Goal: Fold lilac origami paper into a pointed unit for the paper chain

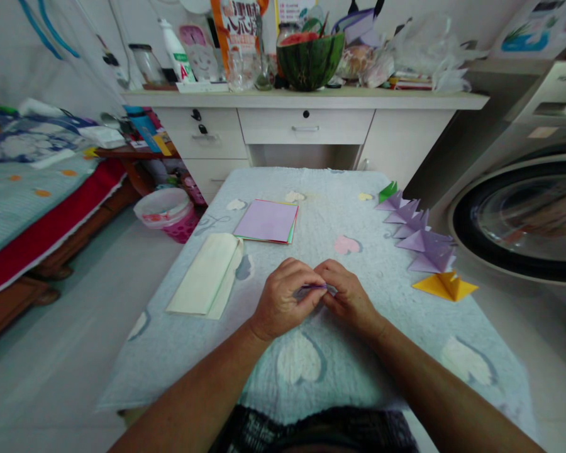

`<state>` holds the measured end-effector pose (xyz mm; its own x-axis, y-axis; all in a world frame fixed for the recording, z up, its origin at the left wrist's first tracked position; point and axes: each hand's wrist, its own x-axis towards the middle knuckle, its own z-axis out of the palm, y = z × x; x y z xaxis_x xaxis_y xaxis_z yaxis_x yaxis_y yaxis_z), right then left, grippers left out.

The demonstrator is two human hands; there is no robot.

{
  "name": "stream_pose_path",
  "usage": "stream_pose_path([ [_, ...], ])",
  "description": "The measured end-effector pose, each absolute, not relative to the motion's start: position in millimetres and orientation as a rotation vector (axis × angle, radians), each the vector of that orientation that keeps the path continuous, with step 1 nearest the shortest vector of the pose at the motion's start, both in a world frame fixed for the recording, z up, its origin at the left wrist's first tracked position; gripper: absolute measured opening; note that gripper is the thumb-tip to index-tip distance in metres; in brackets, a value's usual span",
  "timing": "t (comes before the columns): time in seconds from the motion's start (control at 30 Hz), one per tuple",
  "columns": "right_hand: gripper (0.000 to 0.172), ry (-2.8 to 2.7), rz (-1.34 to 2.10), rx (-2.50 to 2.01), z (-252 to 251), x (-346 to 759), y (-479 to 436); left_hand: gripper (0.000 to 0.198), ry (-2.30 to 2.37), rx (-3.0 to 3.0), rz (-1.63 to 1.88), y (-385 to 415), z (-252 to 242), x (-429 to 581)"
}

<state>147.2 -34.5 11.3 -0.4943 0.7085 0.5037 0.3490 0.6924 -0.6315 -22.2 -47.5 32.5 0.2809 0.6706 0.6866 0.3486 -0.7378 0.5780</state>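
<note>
Both my hands meet over the middle of the cloth-covered table (pixel 302 358). Between the thumb and fingers of my left hand (pixel 285 296) is a small folded piece of purple paper (pixel 315 286), mostly hidden by the fingers. My right hand (pixel 351 294) pinches the same paper at its right end. Ahead and to the left lies a stack of square coloured paper (pixel 267 220) with a purple sheet on top. Along the table's right side stands a row of folded paper figures: a green one (pixel 387 190), several purple ones (pixel 424 241) and an orange one (pixel 446 286).
A pale folded paper or cloth (pixel 202 274) lies left of my hands. Behind the table, a white cabinet (pixel 306 126) carries a cut watermelon (pixel 310 61), jars and bags. A washing machine (pixel 523 207) stands right; a pink bin (pixel 170 214) and a bed (pixel 33 201) are left.
</note>
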Motion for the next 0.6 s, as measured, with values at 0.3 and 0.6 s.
stream_pose_path([
  [0.3,0.010,-2.079,0.716,-0.767,19.1,146.8,-35.1,0.009,0.913,2.177,1.476,-47.1,32.5,-23.8],
  [0.6,0.019,-2.051,0.858,-0.789,20.5,148.1,-35.8,0.006,0.965,1.986,1.485,-46.7,34.5,-24.3],
])
